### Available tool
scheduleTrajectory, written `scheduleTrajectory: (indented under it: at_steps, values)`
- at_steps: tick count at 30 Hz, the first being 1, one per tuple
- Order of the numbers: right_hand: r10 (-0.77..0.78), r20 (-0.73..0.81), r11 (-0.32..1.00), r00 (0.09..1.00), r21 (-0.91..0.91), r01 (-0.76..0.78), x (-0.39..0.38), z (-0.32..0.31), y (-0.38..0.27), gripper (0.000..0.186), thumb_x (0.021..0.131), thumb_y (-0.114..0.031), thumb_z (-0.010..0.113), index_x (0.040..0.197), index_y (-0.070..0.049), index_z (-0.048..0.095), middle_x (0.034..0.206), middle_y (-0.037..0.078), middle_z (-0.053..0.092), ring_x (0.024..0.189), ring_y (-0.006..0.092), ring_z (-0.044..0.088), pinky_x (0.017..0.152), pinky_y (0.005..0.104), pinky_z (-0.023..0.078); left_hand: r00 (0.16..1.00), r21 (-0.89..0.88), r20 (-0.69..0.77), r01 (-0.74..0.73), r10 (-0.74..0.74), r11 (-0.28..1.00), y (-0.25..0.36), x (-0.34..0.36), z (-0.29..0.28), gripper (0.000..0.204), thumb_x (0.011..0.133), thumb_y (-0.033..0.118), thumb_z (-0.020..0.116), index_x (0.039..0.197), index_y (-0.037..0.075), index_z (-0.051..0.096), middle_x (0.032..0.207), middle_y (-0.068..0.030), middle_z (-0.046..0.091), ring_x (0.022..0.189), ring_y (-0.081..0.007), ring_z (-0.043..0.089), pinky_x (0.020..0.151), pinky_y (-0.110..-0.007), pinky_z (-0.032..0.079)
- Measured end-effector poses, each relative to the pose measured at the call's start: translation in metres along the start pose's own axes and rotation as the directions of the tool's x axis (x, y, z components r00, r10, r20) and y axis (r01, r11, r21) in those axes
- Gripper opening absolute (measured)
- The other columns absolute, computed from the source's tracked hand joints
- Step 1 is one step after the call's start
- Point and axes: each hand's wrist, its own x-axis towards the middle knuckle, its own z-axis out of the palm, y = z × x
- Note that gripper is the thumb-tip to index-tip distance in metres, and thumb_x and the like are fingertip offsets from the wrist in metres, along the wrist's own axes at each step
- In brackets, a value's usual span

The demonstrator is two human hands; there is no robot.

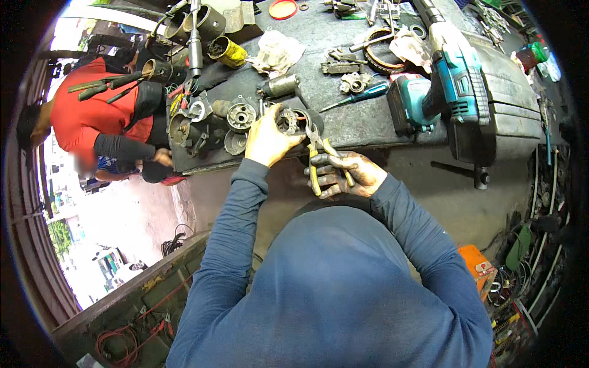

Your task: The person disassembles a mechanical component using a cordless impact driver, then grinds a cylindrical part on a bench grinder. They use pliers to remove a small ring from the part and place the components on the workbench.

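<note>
My left hand [270,140] grips the side of a round metal motor part [291,121] at the bench's front edge. Its open end, with small inner pieces, faces me. In my right hand [354,174], fingers blackened with grease, are yellow-handled pliers [314,165]. Their jaws reach the right side of the motor part; whether they pinch anything there is too small to tell. Just left of my left hand sits a round metal end cover [241,116] with holes. Behind the motor part lies a metal cylinder [282,86].
The dark workbench [362,136] carries a teal cordless impact wrench [457,80], a blue screwdriver [362,95], a crumpled rag [277,52] and a yellow can [227,52]. A person in red [101,110] bends at the left. An orange box [477,268] is low right.
</note>
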Motion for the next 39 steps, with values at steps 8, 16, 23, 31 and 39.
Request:
scheduleTrajectory:
  at_steps: [8,16,23,31,39]
  values:
    - [0.096,0.001,0.995,0.995,-0.009,-0.096,0.006,0.005,-0.021,0.058,0.093,-0.041,0.068,0.135,-0.003,0.054,0.114,0.012,0.063,0.104,0.0255,0.062,0.09,0.0458,0.052,0.992,-0.117,0.11,0.072,-0.059,0.991,0.001,0.006,-0.007,0.097,0.058,0.025,0.093,0.14,-0.004,0.048,0.133,-0.0222,0.061,0.124,-0.0313,0.06,0.106,-0.037,0.047]
    - [0.063,0.01,0.992,0.998,0.109,-0.064,0.009,-0.001,-0.007,0.051,0.096,-0.035,0.064,0.135,-0.003,0.053,0.127,0.019,0.061,0.113,0.0325,0.062,0.094,0.0543,0.051,0.996,-0.14,0.059,0.075,-0.067,0.987,0.003,0.001,-0.005,0.098,0.058,0.023,0.094,0.14,-0.003,0.047,0.132,-0.0227,0.061,0.124,-0.0317,0.06,0.106,-0.038,0.047]
    - [0.017,-0.098,0.994,0.995,0.111,-0.006,0.017,0.02,-0.011,0.045,0.1,-0.038,0.058,0.132,-0.006,0.056,0.115,0.01,0.061,0.103,0.025,0.062,0.085,0.048,0.054,0.996,-0.163,0.088,0.033,-0.018,0.986,0.005,-0.005,-0.01,0.093,0.06,0.023,0.093,0.138,-0.002,0.048,0.127,-0.0216,0.064,0.12,-0.0316,0.062,0.104,-0.039,0.048]
    - [-0.15,-0.217,0.989,0.965,-0.024,0.149,0.029,0.006,0.023,0.032,0.103,-0.029,0.056,0.131,-0.013,0.053,0.11,0.009,0.064,0.091,0.0253,0.068,0.075,0.0419,0.057,1.0,-0.231,0.029,-0.004,0.011,0.973,0.006,-0.015,-0.005,0.087,0.063,0.017,0.092,0.137,-0.003,0.048,0.123,-0.0193,0.067,0.116,-0.0298,0.065,0.101,-0.037,0.05]
    - [-0.096,-0.215,0.992,0.972,0.058,0.111,0.036,0.012,0.029,0.03,0.104,-0.032,0.054,0.116,-0.004,0.059,0.093,0.01,0.065,0.077,0.0216,0.064,0.066,0.0375,0.052,0.999,-0.264,0.03,-0.013,0.022,0.965,-0.002,-0.017,-0.002,0.08,0.065,0.017,0.089,0.134,0.001,0.052,0.123,-0.0185,0.067,0.116,-0.031,0.065,0.1,-0.038,0.051]
